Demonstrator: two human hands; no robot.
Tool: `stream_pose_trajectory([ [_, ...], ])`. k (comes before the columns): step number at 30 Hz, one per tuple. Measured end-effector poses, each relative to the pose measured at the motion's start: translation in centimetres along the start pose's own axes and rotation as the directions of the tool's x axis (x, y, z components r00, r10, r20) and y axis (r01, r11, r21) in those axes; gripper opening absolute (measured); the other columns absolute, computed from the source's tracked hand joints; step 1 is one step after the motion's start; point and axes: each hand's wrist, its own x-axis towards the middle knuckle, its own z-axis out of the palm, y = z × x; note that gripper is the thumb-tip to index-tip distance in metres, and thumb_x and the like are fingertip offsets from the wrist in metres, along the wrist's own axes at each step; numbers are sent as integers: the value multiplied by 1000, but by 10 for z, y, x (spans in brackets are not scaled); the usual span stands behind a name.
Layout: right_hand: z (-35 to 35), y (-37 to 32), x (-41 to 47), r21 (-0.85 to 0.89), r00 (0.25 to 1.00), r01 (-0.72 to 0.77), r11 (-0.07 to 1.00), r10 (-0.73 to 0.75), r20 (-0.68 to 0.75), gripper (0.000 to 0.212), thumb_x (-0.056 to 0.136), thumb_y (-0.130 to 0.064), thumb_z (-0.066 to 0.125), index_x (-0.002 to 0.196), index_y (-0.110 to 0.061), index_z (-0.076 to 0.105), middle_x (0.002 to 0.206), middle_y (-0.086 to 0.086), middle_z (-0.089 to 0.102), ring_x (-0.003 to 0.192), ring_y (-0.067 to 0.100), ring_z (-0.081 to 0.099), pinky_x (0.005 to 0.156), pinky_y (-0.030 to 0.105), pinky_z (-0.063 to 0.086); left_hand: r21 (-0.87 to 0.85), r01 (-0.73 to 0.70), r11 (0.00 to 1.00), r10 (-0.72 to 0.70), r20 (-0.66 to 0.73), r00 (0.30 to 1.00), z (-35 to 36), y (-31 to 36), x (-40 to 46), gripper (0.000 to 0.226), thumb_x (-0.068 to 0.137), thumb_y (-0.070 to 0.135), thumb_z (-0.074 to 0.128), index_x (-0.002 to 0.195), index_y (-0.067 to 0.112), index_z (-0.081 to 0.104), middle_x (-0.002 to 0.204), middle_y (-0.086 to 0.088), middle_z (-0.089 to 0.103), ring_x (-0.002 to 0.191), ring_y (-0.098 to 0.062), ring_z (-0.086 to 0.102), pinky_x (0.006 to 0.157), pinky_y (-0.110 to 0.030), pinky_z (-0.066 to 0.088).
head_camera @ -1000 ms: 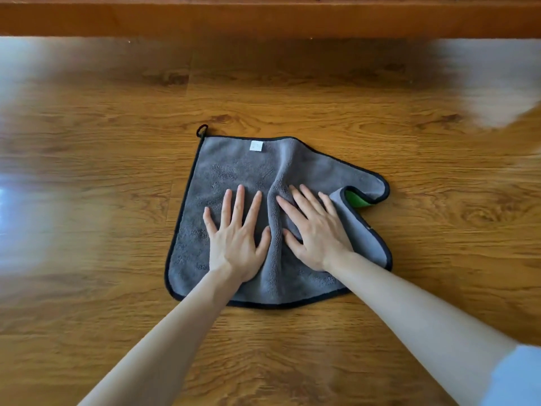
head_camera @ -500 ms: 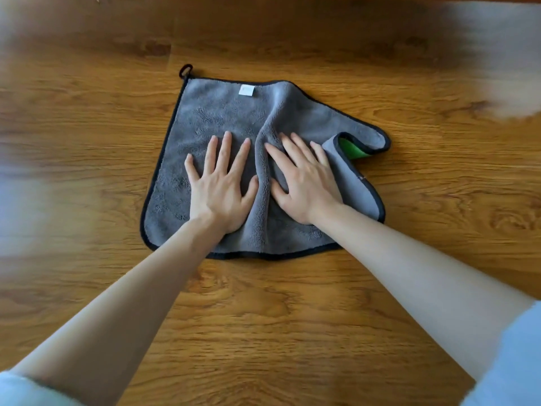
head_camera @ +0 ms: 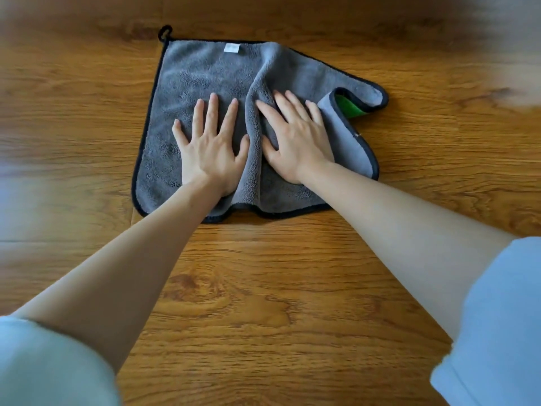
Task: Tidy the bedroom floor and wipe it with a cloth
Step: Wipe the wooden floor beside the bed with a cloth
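A: Both hands are down flat. The left hand lies palm-down on the grey cloth, fingers straight and spread, gripping nothing.

B: Same on the other side: the right hand is flat too, fingers straight and angled toward the far left, pressing on the cloth.

A: And between the two hands the fabric is bunched up into a raised fold, running from the cloth's near edge toward its far edge.

B: Moving outward: the cloth has a black trim, a small white tag near its far edge, and a black hanging loop at the far-left corner.

A: At the right side one corner is flipped over, and a green underside peeks out there, just beside the right hand's fingers.

B: The cloth lies on the wooden floor, up in the far half of the view, roughly centred left to right.

A: Bare forearms reach in from the near edge, with a light blue sleeve on the right arm and a paler sleeve on the left.

B: The far corners of the floor are blurred, so nothing can be made out there.
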Motion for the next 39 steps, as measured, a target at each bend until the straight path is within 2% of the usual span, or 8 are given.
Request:
stream_pose_trajectory([
  [8, -2, -9, -20, -9, 999, -12, 1000, 12, 46, 58, 93, -43, 33, 147, -25, 23, 154, 9, 23, 144, 27, 15, 116, 46, 6, 12, 4, 1000, -4, 34, 999, -1, -1, -19, 58, 96, 48, 20, 149, 29, 6, 158, -4, 2, 145, -23, 0, 114, -51, 0],
  [14, -5, -24, -60, -2, 997, 31, 1000, -31, 70, 66, 86, -45, 20, 146, -20, 28, 152, 11, 30, 142, 29, 20, 115, 49, 10, -3, -6, 1000, 6, 59, 998, -2, -3, -60, 69, 84, 55, 3, 149, 31, 4, 158, -3, 1, 145, -22, -2, 114, -49, -2],
  [18, -8, -42, -103, 43, 995, 46, 998, -49, 82, 64, 87, -43, 26, 144, -15, 32, 149, 13, 33, 142, 29, 22, 116, 49, 11, -13, -20, 1000, 21, 80, 997, -3, -5, -102, 69, 84, 54, 2, 149, 30, 2, 158, -2, -1, 145, -21, -6, 114, -48, -5],
  [27, -17, -81, -213, 128, 970, 189, 974, -205, 130, 66, 84, -40, 43, 143, -11, 36, 147, 13, 37, 141, 28, 26, 114, 47, 13, -7, -156, 988, 156, 82, 984, -5, -21, -219, 60, 93, 46, 21, 149, 23, 19, 156, -6, 16, 143, -24, 8, 111, -49, 7],
  [35, -21, -115, -290, 170, 916, 334, 927, -362, 172, 68, 85, -40, 44, 144, -10, 31, 147, 14, 38, 140, 28, 26, 112, 49, 16, -16, -210, 978, 210, 146, 967, -12, -37, -307, 59, 97, 47, 12, 147, 18, 24, 154, -8, 20, 142, -26, 13, 110, -50, 12],
  [39, -17, -134, -323, 195, 859, 444, 874, -478, 187, 71, 83, -44, 45, 144, -10, 30, 148, 15, 35, 141, 27, 23, 111, 48, 17, -40, -236, 971, 240, 165, 957, -17, -48, -351, 58, 97, 47, 12, 149, 20, 13, 155, -6, 19, 143, -26, 14, 109, -50, 16],
])
